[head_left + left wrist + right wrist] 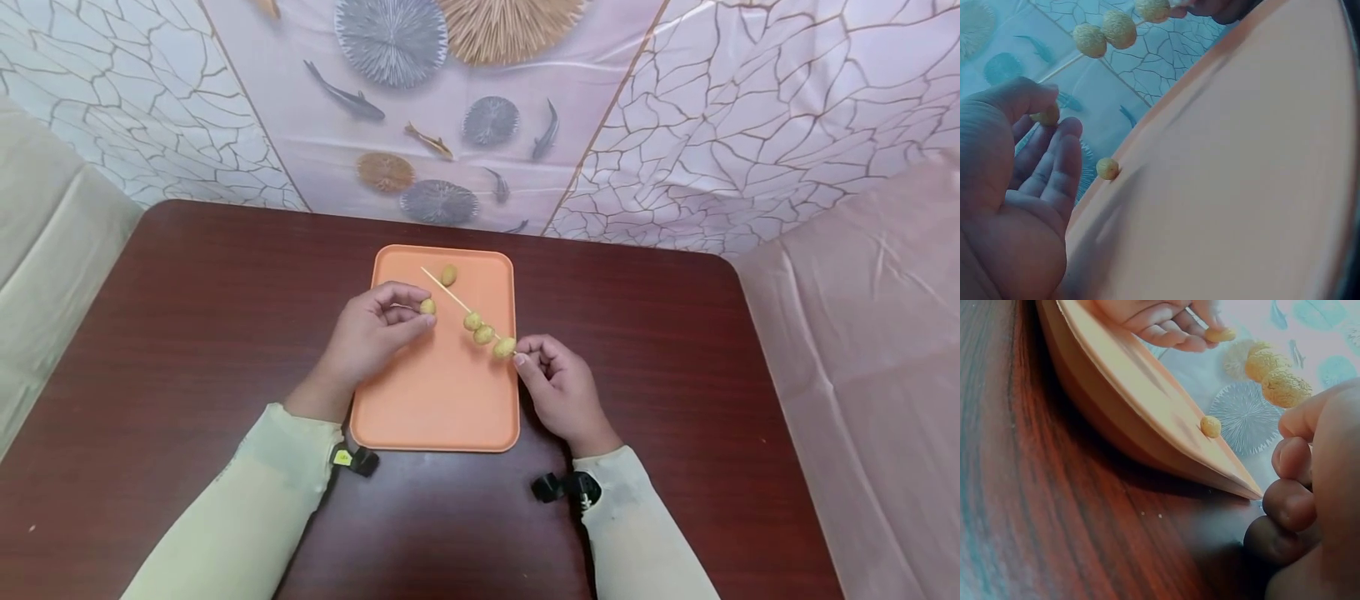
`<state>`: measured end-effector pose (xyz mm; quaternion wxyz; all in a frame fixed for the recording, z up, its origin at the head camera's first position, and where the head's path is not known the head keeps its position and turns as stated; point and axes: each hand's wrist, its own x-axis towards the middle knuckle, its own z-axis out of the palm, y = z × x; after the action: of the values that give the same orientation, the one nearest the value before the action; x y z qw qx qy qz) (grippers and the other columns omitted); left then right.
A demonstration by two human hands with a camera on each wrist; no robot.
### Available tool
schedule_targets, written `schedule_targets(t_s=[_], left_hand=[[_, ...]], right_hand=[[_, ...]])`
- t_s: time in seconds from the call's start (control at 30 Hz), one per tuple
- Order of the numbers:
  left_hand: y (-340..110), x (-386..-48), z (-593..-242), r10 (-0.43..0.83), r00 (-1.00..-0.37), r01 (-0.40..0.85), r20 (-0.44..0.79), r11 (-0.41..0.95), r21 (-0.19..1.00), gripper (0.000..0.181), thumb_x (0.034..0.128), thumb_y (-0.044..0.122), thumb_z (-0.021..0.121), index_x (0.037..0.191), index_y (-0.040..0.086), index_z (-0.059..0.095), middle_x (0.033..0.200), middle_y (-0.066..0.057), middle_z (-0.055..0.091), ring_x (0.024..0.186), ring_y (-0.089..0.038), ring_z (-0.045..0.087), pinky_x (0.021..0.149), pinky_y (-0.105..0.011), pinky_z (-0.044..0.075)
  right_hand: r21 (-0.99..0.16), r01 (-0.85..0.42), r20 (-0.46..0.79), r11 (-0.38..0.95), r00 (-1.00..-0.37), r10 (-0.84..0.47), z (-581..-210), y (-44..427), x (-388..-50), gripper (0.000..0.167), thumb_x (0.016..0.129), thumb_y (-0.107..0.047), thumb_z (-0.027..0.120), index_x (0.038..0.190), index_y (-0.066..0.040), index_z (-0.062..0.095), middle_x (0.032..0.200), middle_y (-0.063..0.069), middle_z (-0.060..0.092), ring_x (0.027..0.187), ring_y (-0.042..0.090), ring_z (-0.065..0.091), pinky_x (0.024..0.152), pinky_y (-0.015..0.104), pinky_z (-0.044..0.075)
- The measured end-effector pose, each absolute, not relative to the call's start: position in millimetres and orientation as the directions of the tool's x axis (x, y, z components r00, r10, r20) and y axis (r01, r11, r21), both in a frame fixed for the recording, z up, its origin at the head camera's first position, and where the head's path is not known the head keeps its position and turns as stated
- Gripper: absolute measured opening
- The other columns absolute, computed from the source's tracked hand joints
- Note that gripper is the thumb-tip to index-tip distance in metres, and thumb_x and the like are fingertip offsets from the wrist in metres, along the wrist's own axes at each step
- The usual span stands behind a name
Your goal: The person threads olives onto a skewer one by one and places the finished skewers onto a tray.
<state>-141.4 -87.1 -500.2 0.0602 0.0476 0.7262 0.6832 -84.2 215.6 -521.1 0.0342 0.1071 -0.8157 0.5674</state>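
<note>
Dark-red table [225,275], orange tray [435,408] btwn hands, L hand [375,327] pinching yellow ball [428,307], R hand [562,389] pinching skewer [456,298] w/ 3 threaded balls [483,335], loose ball [448,275] on tray past L hand

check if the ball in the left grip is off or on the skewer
Off: the left grip pinches the ball, with a gap to the skewer.

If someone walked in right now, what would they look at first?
Probably the orange tray in the middle of the dark table. Above it, the right hand holds a stick threaded with three yellow balls, while the left hand pinches a fourth ball. Next might come the loose ball near the tray's far edge and the grey fish on the backdrop.
</note>
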Motion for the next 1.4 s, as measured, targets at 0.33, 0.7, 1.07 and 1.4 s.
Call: schedule_targets(t_s=[0.33, 0.7, 1.07, 1.4], left_hand=[[-84.7, -141.3, -501.5, 0.033, -0.997, 0.073, 0.072, 0.034, 0.997, 0.036, 0.0912, 0.003, 0.092, 0.126, 0.004, 0.082, 0.103, 0.001, 0.073, 0.090, -0.010, 0.068, 0.079, -0.015, 0.060], [-82.0, -139.9, -502.1, 0.008, -0.996, 0.085, 0.086, -0.025, 0.996, 0.034, 0.0958, 0.004, 0.088, 0.128, -0.001, 0.081, 0.103, 0.006, 0.081, 0.094, -0.008, 0.075, 0.083, -0.017, 0.064], [-87.3, -143.2, -501.6, -0.042, -0.997, 0.073, 0.066, -0.190, 0.979, 0.036, 0.1069, 0.004, 0.074, 0.142, -0.005, 0.071, 0.114, 0.002, 0.081, 0.106, -0.011, 0.082, 0.098, -0.029, 0.068], [-90.0, -144.5, -499.2, -0.046, -0.997, 0.079, 0.068, -0.307, 0.949, 0.041, 0.1121, 0.000, 0.065, 0.152, -0.006, 0.062, 0.121, -0.005, 0.078, 0.104, -0.012, 0.082, 0.094, -0.026, 0.068]], right_hand=[[-0.921, -0.209, 0.169, 0.327, -0.975, -0.147, -519.6, 215.1, -84.0, 0.009, 0.110, -0.013, 0.073, 0.111, -0.004, 0.075, 0.079, 0.002, 0.062, 0.065, 0.011, 0.055, 0.058, 0.023, 0.047], [-0.921, -0.225, 0.182, 0.317, -0.970, -0.161, -520.3, 215.5, -84.5, 0.011, 0.110, -0.011, 0.072, 0.110, -0.001, 0.075, 0.079, 0.001, 0.061, 0.065, 0.008, 0.054, 0.058, 0.021, 0.046], [-0.919, -0.229, 0.180, 0.323, -0.968, -0.174, -519.5, 215.6, -84.0, 0.010, 0.110, -0.011, 0.072, 0.110, -0.001, 0.075, 0.078, 0.000, 0.060, 0.065, 0.009, 0.053, 0.058, 0.021, 0.045], [-0.904, -0.242, 0.178, 0.352, -0.963, -0.204, -518.9, 215.8, -84.1, 0.005, 0.110, -0.012, 0.073, 0.109, -0.008, 0.075, 0.077, -0.001, 0.059, 0.063, 0.009, 0.052, 0.056, 0.023, 0.045]])
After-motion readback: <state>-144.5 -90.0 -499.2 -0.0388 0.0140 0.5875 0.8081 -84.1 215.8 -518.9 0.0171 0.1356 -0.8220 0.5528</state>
